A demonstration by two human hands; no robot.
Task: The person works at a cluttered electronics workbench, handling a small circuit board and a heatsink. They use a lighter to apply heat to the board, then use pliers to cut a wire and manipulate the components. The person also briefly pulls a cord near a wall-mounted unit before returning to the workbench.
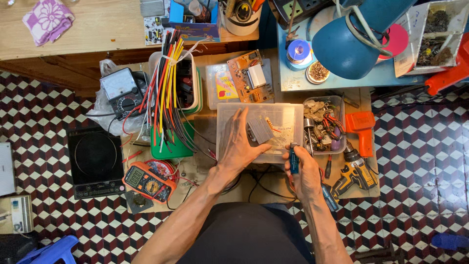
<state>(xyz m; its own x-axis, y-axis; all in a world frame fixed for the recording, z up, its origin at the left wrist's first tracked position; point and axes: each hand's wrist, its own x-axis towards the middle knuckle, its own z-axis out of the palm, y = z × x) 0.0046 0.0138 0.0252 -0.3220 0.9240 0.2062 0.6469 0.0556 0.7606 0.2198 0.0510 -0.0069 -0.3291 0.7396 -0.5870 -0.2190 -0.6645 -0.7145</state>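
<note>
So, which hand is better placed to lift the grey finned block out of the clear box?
Left, probably. The left hand already lies spread in the clear box, fingers touching the grey finned block. The right hand is outside the box, gripping a blue-handled tool.

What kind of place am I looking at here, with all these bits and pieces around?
Most likely a small electronics repair workbench. Signs: an orange multimeter, a bare circuit board, a bundle of coloured wires and a cordless drill. The left hand rests on a clear plastic box.

blue lamp [349, 46], orange multimeter [148, 182], red, white and black checkered floor [425, 137].
</note>
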